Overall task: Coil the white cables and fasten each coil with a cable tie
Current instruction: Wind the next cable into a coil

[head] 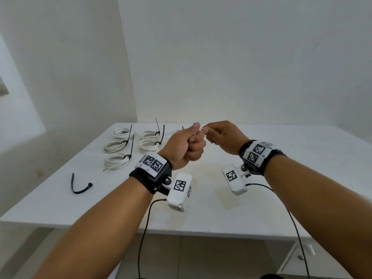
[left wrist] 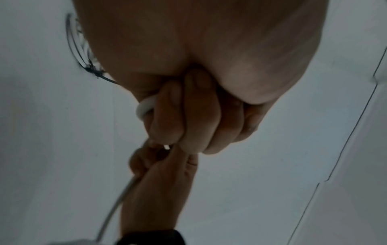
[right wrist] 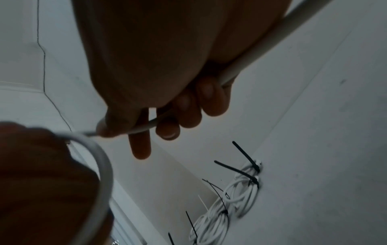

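Observation:
Both hands are raised over the white table point(head: 261, 208), close together. My left hand point(head: 190, 144) is a fist that grips a loop of white cable point(left wrist: 145, 106). My right hand point(head: 213, 133) pinches the same cable point(right wrist: 251, 54) between thumb and fingers right beside the left fist. From there the cable runs back along the right palm. In the head view only a short white bit of cable point(head: 201, 129) shows between the hands. A loose black cable tie point(head: 78, 185) lies curled at the table's left side.
Several tied white coils point(head: 116, 161) with black ties sticking up lie in two columns at the table's back left. Another coil point(head: 177, 131) lies partly hidden behind my left hand. White walls stand behind and to the left.

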Demonstrator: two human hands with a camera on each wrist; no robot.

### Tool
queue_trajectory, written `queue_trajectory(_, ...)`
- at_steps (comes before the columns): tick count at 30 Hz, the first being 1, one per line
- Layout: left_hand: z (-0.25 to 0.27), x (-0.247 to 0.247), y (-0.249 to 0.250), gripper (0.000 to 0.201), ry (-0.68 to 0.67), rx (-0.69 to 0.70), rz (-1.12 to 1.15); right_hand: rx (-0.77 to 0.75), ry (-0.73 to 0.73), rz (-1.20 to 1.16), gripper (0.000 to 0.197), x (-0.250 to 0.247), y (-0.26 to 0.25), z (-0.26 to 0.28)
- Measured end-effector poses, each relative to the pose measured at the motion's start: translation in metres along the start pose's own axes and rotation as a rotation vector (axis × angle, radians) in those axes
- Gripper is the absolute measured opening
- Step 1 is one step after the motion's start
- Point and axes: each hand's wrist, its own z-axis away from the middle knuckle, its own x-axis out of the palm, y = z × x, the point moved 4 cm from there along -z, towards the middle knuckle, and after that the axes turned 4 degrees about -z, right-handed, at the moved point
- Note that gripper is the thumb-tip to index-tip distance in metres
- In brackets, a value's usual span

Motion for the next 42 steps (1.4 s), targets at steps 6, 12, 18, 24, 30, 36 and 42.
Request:
queue_trajectory(6, -0.015, 0.01, 0.019, 0.049, -0.039, 0.152, 0.126, 0.114, 0.005, 0.042, 0.044, 0.017, 0.005, 0.015)
queue_trajectory(12, -0.041, 0.014, 0.021, 0.041, 0.155, 0.202, 0.105, 0.135, -0.096, 0.187, 0.043, 0.018, 0.002, 0.028)
queue_trajectory(18, -0.063, 0.013, 0.005, 0.04, 0.377, 0.182, -0.154, 0.158, -0.157, 0.369, 0.041, 0.01, 0.017, 0.034)
queue_trajectory(24, -0.068, 0.0, -0.012, 0.04, 0.375, 0.077, -0.549, 0.091, -0.193, 0.521, 0.023, 0.001, 0.021, 0.043)
queue_trajectory(30, -0.056, -0.015, -0.037, 0.035, 0.281, -0.219, -0.776, 0.041, -0.222, 0.527, 0.012, -0.012, 0.016, 0.041)
queue_trajectory(36, -0.038, -0.013, -0.062, 0.048, 0.111, -0.363, -0.636, 0.031, -0.099, 0.352, 0.006, -0.04, 0.008, 0.028)
queue_trajectory(42, -0.025, 0.004, -0.051, 0.051, 0.028, -0.21, -0.265, 0.094, 0.009, 0.147, 0.007, -0.053, 0.023, 0.022)
